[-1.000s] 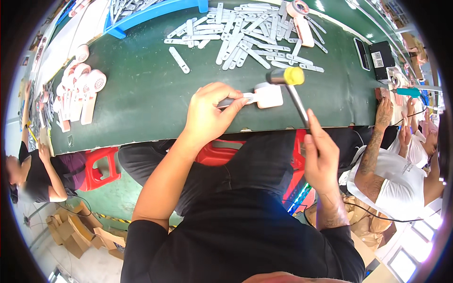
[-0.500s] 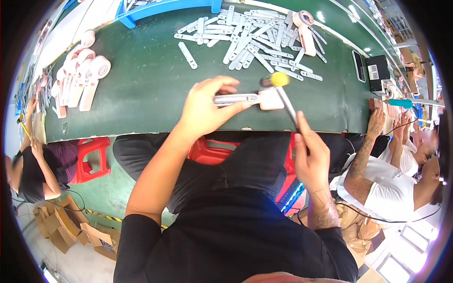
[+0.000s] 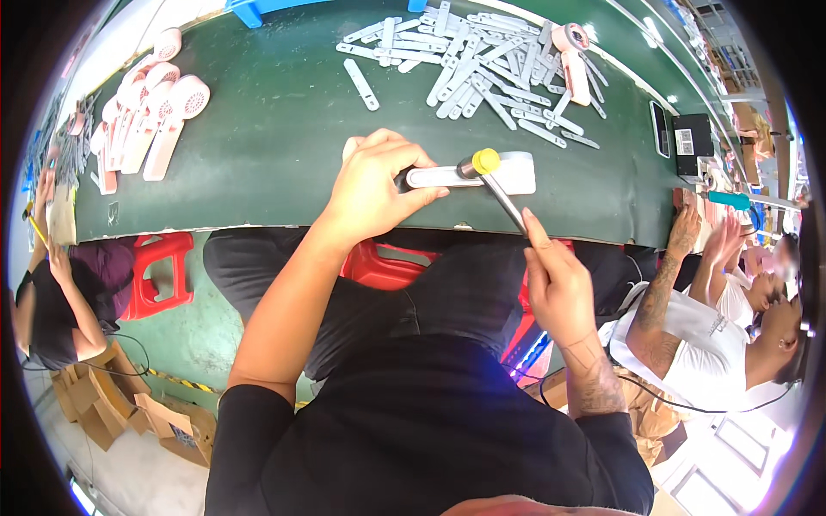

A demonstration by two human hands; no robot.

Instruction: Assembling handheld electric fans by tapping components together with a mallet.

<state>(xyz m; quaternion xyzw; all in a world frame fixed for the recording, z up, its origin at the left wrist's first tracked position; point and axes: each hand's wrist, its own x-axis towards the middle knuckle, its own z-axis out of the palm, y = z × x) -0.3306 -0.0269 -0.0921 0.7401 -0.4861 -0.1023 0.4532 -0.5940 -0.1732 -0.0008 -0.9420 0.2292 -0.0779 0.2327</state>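
Note:
My left hand (image 3: 374, 185) is closed around one end of a pink handheld fan (image 3: 521, 175), which lies sideways at the near side of the green table. Along the fan's handle runs a light grey strip (image 3: 434, 177), with my fingers and thumb on either side. In my right hand (image 3: 561, 282) is a small hammer (image 3: 504, 203), gripped by its dark handle. The hammer's yellow and black head is over the strip's right end; whether they touch I cannot tell. The fan's head is mostly hidden by my left hand.
A heap of loose grey strips (image 3: 482, 64) covers the far middle of the table (image 3: 284, 129). Another pink fan (image 3: 575, 64) lies at the heap's right side. Several pink fans (image 3: 163, 112) are stacked at left. A black box (image 3: 693, 142) stands at right, near other people working.
The hammer head has moved left, from above the fan's pink right end to the grey strip's right end. My left hand still grips the fan. The whole view has shifted slightly.

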